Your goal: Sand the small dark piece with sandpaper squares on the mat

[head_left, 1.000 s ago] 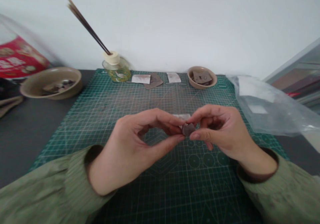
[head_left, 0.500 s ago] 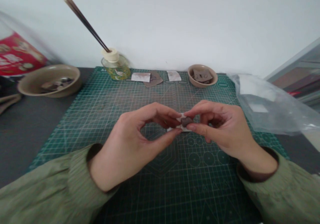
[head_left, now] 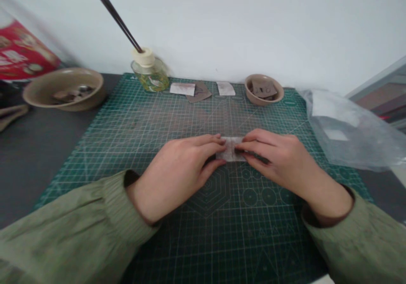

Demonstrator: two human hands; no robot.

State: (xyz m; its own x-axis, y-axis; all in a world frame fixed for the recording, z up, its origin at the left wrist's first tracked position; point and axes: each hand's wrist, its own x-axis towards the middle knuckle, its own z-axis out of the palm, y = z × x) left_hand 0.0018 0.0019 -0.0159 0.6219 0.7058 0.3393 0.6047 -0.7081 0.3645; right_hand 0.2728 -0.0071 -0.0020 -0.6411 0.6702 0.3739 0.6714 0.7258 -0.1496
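A small whitish rectangular piece (head_left: 229,150) with a line down its middle lies on the green cutting mat (head_left: 203,199). At its left end, my left hand (head_left: 180,169) rests its fingertips and thumb on the edges, with fingers apart. From the right, my right hand (head_left: 281,159) has its thumb and fingers closed over the other half. A small dark bit shows under the right fingertips, mostly hidden, so I cannot make out what it is.
Behind stand a small bowl of brown pieces (head_left: 262,100), white slips (head_left: 226,89), a brown scrap (head_left: 199,92) and a reed diffuser (head_left: 149,72). A larger bowl (head_left: 63,102) sits left, a plastic bag (head_left: 355,136) right.
The small grey-brown piece that was held between both hands is now mostly out of sight, and both hands have lowered onto the whitish piece. The view has shifted slightly.
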